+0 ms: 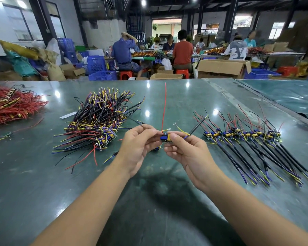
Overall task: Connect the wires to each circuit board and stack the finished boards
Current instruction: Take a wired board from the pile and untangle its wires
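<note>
Centre of the frame, both hands up off the surface (pixel 43 183): left hand (pixel 139 146) and right hand (pixel 183 150) each pinch the small circuit board (pixel 165 138) between thumb and fingers. Its red wire (pixel 164 107) stands straight up; the black cable (pixel 196 127) slants up-right, nearer the right hand. Finished boards (pixel 242 134) lie in a row at right.

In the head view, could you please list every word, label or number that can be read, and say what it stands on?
No text reads with certainty.
Grey and white top of a seated person at the far table: large dark characters on the back, broken up by folds, not readable.
Held circuit board, in the grip of the left hand and right hand: any markings too small.
Cardboard box: no print visible.
</note>
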Motion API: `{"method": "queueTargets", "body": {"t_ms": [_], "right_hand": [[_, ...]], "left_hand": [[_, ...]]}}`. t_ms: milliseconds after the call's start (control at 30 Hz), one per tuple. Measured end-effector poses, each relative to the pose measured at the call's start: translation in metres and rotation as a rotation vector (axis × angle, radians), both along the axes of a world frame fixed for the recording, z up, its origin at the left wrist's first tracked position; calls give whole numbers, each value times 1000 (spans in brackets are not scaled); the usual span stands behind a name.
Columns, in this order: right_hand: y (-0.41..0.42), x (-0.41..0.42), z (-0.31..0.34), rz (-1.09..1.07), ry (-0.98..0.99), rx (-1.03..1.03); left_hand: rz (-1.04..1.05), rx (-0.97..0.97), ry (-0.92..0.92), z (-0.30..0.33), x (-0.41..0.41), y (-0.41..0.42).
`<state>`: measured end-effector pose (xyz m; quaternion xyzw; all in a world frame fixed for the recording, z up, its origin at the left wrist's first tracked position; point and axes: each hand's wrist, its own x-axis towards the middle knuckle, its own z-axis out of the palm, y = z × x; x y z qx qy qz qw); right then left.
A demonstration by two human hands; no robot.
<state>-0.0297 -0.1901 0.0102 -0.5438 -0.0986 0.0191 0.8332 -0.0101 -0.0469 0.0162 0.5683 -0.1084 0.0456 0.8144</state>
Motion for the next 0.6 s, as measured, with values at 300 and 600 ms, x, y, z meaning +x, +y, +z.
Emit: {"method": "queueTargets", "body": {"t_ms": [300,600], "right_hand": [[5,-2,-5,14,-94,-125],[11,-6,0,6,-199,-95]], "left_hand": [[190,600,-159,-4,2,5],[635,284,-170,3,15,16]]}}
